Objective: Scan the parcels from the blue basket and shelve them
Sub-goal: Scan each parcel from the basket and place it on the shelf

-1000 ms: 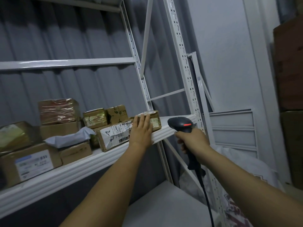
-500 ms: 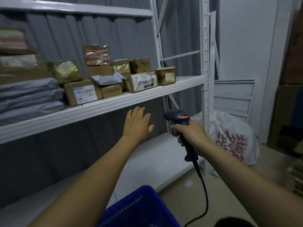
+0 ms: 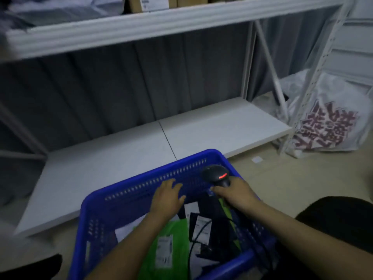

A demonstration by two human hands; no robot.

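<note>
The blue basket (image 3: 141, 188) stands on the floor right below me, in front of the white rack. Inside lie a green mailer (image 3: 167, 243) with a white label, a black parcel (image 3: 214, 225) with a label and some white ones. My left hand (image 3: 168, 197) hovers over the basket with its fingers spread, holding nothing. My right hand (image 3: 236, 194) grips the black barcode scanner (image 3: 217, 175), whose red light glows; its cable drops into the basket.
The white lower shelf (image 3: 201, 130) runs behind the basket. The upper shelf (image 3: 141, 23) carries cardboard boxes and grey mailers at the top edge. A white printed plastic bag (image 3: 327, 122) sits on the floor at the right, beside the rack's upright.
My left hand has left the parcel on the upper shelf and come down over the basket. The right hand with the scanner dropped too, and my view tilted down to the basket.
</note>
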